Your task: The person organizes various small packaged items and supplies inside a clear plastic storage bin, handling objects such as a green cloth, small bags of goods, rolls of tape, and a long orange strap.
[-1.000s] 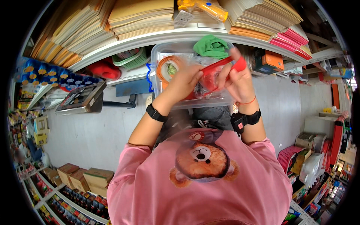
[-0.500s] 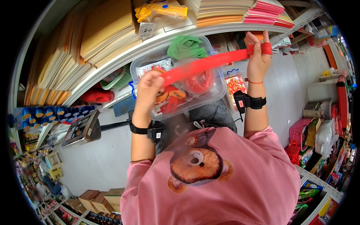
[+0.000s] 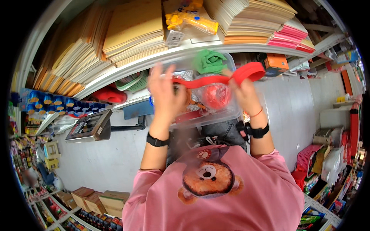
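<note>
A flat red ribbon (image 3: 210, 80) runs across above a clear plastic tub (image 3: 200, 120), with a loop standing up at its right end. My right hand (image 3: 243, 94) grips the ribbon below that loop. My left hand (image 3: 165, 96) is blurred, its fingers raised and apart beside the ribbon's left end; whether it still touches the ribbon is unclear. Inside the tub lie a crumpled green cloth-like bundle (image 3: 210, 61) at the back and a round red item in clear wrap (image 3: 216, 96). Orange and red pieces there are partly hidden by my left hand.
Stacks of brown envelopes (image 3: 133, 34) and a yellow packaged item (image 3: 196, 22) fill the shelf ahead. A scale-like device (image 3: 88, 126) stands at left, near a green basket (image 3: 137, 81). Cardboard boxes (image 3: 114, 203) sit behind left; a pink basket (image 3: 308, 159) stands at right.
The ribbon was stretched taut between both hands; now it sags and loops up at the right. My left hand's fingers have spread, and my right hand has come down and inward.
</note>
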`<state>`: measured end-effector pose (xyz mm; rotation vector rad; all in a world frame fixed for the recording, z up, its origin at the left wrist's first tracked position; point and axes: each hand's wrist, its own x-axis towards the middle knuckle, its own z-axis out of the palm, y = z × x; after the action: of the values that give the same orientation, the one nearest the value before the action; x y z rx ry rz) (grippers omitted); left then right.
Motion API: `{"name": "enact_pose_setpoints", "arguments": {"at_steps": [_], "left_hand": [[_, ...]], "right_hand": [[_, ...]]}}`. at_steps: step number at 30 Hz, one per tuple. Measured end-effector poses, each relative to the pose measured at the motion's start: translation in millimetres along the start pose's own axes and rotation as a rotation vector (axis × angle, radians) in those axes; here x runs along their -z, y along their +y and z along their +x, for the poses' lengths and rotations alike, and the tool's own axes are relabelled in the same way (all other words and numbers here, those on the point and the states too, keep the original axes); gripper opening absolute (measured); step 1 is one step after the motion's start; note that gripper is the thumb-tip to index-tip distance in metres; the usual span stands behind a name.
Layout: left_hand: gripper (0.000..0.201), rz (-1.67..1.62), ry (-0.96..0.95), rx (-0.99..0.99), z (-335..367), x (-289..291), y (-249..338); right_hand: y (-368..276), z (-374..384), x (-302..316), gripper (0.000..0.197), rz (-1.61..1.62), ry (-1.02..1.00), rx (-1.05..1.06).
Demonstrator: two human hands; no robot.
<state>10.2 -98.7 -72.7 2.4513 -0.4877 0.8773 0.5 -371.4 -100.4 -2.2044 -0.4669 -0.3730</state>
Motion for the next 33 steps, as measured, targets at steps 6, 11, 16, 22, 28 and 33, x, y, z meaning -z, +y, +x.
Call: {"name": "enact_pose_setpoints", "arguments": {"at_steps": [6, 11, 16, 22, 28, 33], "left_hand": [[0.078, -0.552, -0.399, -0.115, -28, -22, 29], [0.043, -0.635, -0.064, 0.086, -31, -21, 25], [0.04, -0.669, 0.326, 0.055, -7, -16, 38], [0.04, -0.86, -0.628, 0.004, -20, -11, 32], [0.027, -0.811, -0.772, 0.106, -37, -27, 41], [0.016, -0.875, -0.735, 0.208, -11, -4, 20]], "right_hand": [[-82, 2, -22, 0.036, 0.279, -0.601, 0.072], [-85, 3, -13, 0.034, 1.073, -0.756, -0.246], [-88, 11, -22, 0.03, 1.084, -1.09, -0.249], [-80, 1, -19, 0.031, 1.219, -0.827, -0.249], [-54, 19, -3, 0.036, 0.918, 0.432, -0.02], [-57, 22, 29, 0.038, -0.075, 0.633, 0.191]]}}
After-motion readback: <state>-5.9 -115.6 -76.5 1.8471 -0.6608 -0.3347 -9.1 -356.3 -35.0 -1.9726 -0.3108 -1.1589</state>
